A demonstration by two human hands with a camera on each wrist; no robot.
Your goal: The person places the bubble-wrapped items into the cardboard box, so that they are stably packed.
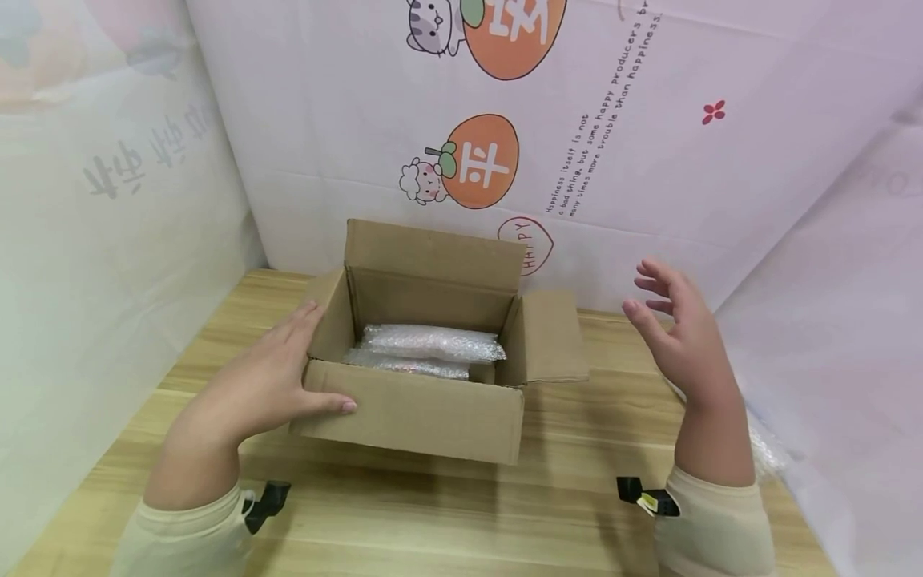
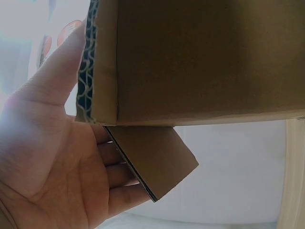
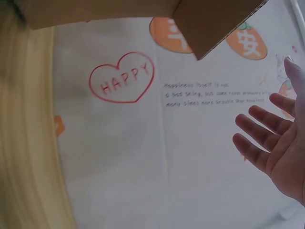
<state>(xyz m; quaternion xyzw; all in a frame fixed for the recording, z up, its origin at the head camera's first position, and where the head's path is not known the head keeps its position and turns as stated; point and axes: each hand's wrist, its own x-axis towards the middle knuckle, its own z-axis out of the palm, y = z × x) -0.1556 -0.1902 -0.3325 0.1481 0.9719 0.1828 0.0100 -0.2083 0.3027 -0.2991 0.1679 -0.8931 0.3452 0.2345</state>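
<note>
An open cardboard box [image 1: 414,413] sits before the back sheet in the head view, its flaps spread outward. Inside lie two bubble-wrapped packages [image 1: 433,343], side by side. My left hand [image 1: 270,381] holds the box at its front left corner, thumb over the front flap and fingers along the left flap. The left wrist view shows the fingers [image 2: 116,162] behind the small side flap [image 2: 152,155]. My right hand [image 1: 681,336] is raised to the right of the box, apart from it, fingers loosely bent and holding nothing.
The wooden table [image 1: 404,513] is bounded by printed white sheets [image 1: 310,120] at the back and both sides. Bubble wrap [image 1: 766,449] lies at the right edge, partly behind the right forearm. A black wrist mount [image 1: 267,506] juts from each sleeve.
</note>
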